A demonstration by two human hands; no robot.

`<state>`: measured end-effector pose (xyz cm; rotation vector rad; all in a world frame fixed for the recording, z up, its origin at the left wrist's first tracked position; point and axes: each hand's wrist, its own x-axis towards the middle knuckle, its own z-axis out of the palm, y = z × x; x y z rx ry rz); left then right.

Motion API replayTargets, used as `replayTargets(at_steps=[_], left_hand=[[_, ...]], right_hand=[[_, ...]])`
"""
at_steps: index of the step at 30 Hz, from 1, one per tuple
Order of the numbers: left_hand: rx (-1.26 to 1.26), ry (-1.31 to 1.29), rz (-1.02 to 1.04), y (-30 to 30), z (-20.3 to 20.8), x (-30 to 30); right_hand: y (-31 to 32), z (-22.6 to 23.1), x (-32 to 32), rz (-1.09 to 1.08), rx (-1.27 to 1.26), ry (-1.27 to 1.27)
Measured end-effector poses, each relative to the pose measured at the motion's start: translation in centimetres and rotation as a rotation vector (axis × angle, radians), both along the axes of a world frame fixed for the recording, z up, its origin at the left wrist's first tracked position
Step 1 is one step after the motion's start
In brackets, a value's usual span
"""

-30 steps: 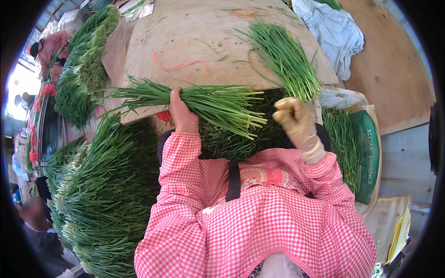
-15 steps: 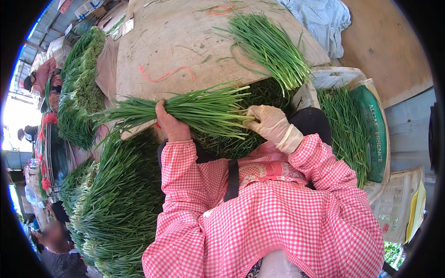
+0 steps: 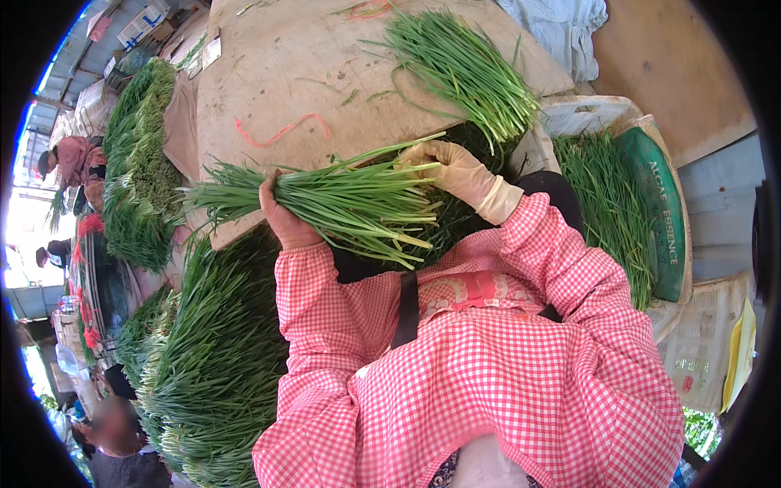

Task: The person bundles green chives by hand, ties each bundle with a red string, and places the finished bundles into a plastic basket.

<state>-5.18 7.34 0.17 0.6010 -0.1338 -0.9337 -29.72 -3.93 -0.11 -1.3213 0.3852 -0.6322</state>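
Note:
A loose bunch of garlic chives (image 3: 350,192) lies across my lap, leafy ends to the left and pale stalk ends to the right. My bare left hand (image 3: 286,218) is wrapped around its leafy half. At the stalk end, my right hand (image 3: 457,172) in a pale glove is closed in a pinch on a few chive stalks along the bunch's upper side. The stalk ends are fanned apart. Beyond the hands, more cut chives (image 3: 464,73) lie on the wooden board (image 3: 268,81), near a curled red tie (image 3: 283,132).
A white crate (image 3: 590,114) with more chives and a green sack (image 3: 651,207) stands at my right. Tall heaps of chives (image 3: 215,358) are stacked at my left. A pale blue cloth (image 3: 557,32) lies at the board's far right. Other people (image 3: 81,167) are at the far left.
My right hand has moved up and slightly left from the stalk tips to the bunch's upper side. The stalk ends have spread and dropped. My left hand has shifted slightly left.

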Motion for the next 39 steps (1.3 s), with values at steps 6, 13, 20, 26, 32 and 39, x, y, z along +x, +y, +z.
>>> replayTargets(at_steps=[6,13,20,26,32,39], left_hand=[[0.076,-0.003,0.094,0.4,0.2,0.5],[0.094,0.048,0.176,-0.2,0.3,0.4],[0.137,0.044,0.146,-0.3,0.0,-0.2],[0.095,0.045,0.115,-0.2,0.3,-0.7],[0.120,0.012,0.222,-0.3,0.2,-0.3],[0.106,0.020,0.265,-0.4,0.0,-0.2]], right_hand=[[-0.7,2.0,-2.4,-0.076,0.132,-0.270],[2.6,3.9,-2.8,-0.110,-0.362,-0.023],[3.9,4.0,0.3,-0.404,-1.411,0.302],[3.9,3.8,1.2,-0.286,-1.150,0.204],[1.3,2.2,-1.5,-0.425,-0.467,-0.021],[4.9,3.8,-1.0,-0.300,-1.014,0.239]])
